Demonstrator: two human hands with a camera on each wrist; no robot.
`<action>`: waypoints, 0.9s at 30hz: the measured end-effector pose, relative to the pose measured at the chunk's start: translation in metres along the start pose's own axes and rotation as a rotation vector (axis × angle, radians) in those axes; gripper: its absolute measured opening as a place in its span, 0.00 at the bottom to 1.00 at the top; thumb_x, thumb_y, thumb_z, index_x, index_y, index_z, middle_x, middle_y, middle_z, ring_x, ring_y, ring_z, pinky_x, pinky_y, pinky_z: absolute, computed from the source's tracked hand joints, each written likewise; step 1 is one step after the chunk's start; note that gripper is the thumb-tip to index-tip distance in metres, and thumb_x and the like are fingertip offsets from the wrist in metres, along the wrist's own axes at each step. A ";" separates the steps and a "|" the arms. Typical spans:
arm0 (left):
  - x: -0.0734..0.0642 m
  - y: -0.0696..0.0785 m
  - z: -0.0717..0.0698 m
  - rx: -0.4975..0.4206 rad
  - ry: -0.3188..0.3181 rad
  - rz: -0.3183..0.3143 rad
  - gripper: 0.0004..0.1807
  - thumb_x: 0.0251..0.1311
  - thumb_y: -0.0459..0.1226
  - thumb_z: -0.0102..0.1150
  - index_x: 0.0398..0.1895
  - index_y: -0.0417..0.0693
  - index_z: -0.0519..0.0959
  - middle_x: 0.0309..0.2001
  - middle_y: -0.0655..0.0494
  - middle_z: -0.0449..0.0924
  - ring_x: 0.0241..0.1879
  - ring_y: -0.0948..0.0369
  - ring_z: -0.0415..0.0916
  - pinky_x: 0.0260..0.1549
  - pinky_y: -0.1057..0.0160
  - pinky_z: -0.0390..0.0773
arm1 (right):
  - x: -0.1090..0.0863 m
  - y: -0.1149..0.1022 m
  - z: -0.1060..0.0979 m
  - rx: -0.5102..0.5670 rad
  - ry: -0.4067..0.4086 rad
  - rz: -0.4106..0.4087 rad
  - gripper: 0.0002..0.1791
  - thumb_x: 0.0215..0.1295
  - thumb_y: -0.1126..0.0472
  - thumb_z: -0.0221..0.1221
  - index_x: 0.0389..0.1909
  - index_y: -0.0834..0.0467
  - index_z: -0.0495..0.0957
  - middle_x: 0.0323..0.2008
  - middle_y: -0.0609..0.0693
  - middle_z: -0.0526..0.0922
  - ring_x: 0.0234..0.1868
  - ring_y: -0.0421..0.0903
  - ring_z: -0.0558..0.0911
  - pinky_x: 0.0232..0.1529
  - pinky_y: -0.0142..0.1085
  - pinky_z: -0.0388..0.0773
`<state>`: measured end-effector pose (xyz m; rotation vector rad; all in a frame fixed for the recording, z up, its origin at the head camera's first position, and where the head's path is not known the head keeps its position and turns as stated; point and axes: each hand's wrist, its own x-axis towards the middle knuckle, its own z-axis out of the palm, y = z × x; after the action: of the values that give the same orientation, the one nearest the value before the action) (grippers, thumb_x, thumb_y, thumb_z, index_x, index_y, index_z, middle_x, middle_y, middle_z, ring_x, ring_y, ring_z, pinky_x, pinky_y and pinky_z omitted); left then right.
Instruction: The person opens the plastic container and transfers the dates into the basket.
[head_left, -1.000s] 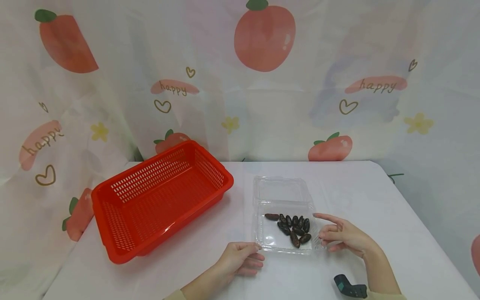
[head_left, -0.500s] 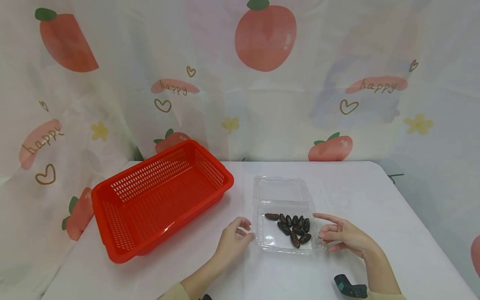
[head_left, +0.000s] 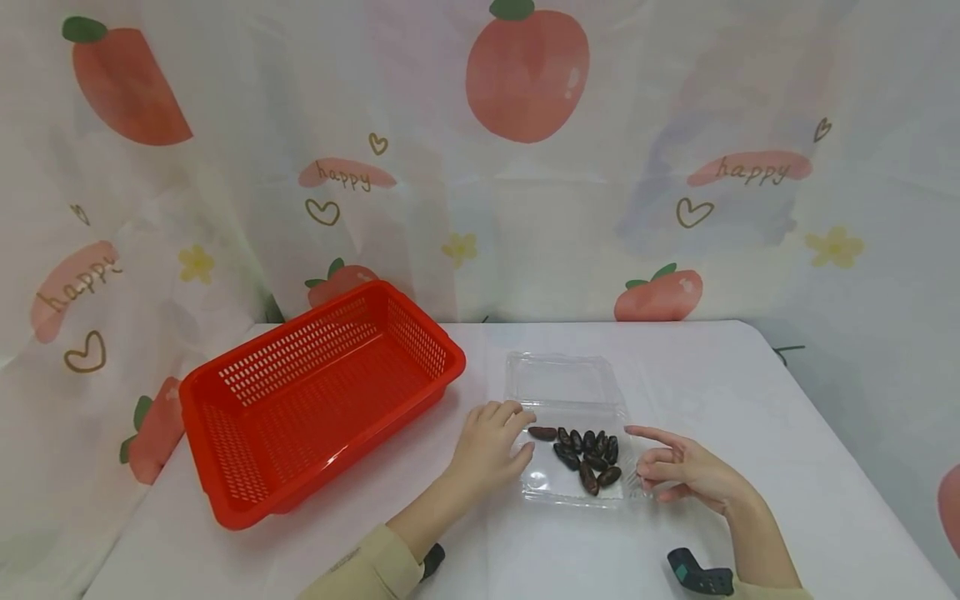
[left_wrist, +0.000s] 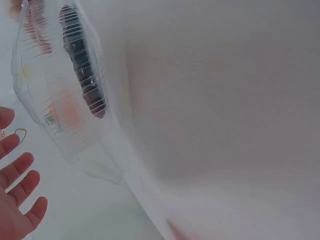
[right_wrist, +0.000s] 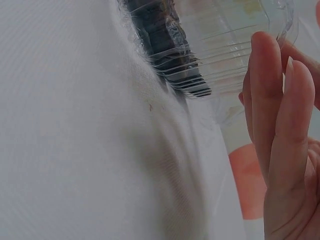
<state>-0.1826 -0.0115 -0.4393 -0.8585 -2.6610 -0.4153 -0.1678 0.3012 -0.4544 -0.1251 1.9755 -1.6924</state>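
Note:
A clear plastic clamshell box [head_left: 553,483] lies on the table with its lid [head_left: 562,379] folded back. Several dark brown dates [head_left: 588,477] are in its base, most toward the right; one reddish-brown date [head_left: 543,433] lies at the upper left. My left hand [head_left: 487,448] is over the box's left edge, fingers spread and fingertips near that date, holding nothing; the left wrist view also shows spread fingers [left_wrist: 22,187]. My right hand [head_left: 690,471] rests at the box's right side, index finger extended to the rim, other fingers [right_wrist: 265,90] along the ridged wall.
A red perforated plastic basket [head_left: 420,421] stands at the left of the table, with nothing seen inside. A white cloth [head_left: 750,392] covers the table. A fruit-patterned curtain [head_left: 540,225] hangs behind. A black strapped device [head_left: 701,575] is at the right wrist.
My left hand has let go of the box's front left corner, drawn back, then moved up and over its left edge. The right hand, box and dates have stayed put.

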 end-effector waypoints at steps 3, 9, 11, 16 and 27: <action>0.009 0.003 0.003 0.100 -0.008 0.068 0.17 0.54 0.46 0.56 0.48 0.59 0.76 0.47 0.60 0.74 0.49 0.61 0.69 0.49 0.59 0.67 | 0.000 0.000 0.000 0.003 0.003 -0.002 0.37 0.61 0.66 0.57 0.67 0.64 0.49 0.29 0.46 0.81 0.29 0.43 0.82 0.25 0.33 0.78; 0.021 0.009 0.008 0.180 -0.113 0.156 0.18 0.55 0.46 0.57 0.51 0.60 0.73 0.48 0.62 0.73 0.49 0.61 0.68 0.51 0.60 0.65 | 0.002 0.002 0.000 0.026 -0.010 -0.004 0.32 0.60 0.65 0.57 0.65 0.56 0.58 0.29 0.46 0.82 0.29 0.42 0.82 0.26 0.33 0.79; 0.023 0.010 0.012 0.209 -0.129 0.184 0.18 0.55 0.46 0.57 0.50 0.61 0.73 0.47 0.63 0.72 0.49 0.62 0.68 0.51 0.60 0.65 | 0.002 0.002 0.000 0.027 -0.013 -0.005 0.32 0.60 0.65 0.57 0.65 0.54 0.59 0.30 0.46 0.82 0.30 0.42 0.82 0.26 0.33 0.79; 0.027 0.013 0.021 0.297 -0.123 0.254 0.17 0.54 0.47 0.57 0.48 0.63 0.72 0.45 0.65 0.72 0.46 0.63 0.68 0.49 0.62 0.65 | 0.002 0.002 0.000 0.029 -0.014 -0.005 0.31 0.60 0.65 0.58 0.64 0.52 0.60 0.30 0.46 0.82 0.30 0.42 0.82 0.26 0.33 0.78; 0.030 0.023 0.044 0.475 -0.240 0.317 0.17 0.60 0.52 0.49 0.53 0.70 0.69 0.48 0.69 0.67 0.46 0.66 0.64 0.45 0.67 0.62 | 0.001 0.002 0.000 0.025 -0.009 -0.006 0.32 0.60 0.65 0.58 0.65 0.54 0.59 0.30 0.45 0.82 0.30 0.42 0.82 0.26 0.32 0.78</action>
<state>-0.2007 0.0379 -0.4635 -1.1926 -2.5862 0.4037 -0.1685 0.3013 -0.4570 -0.1300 1.9485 -1.7164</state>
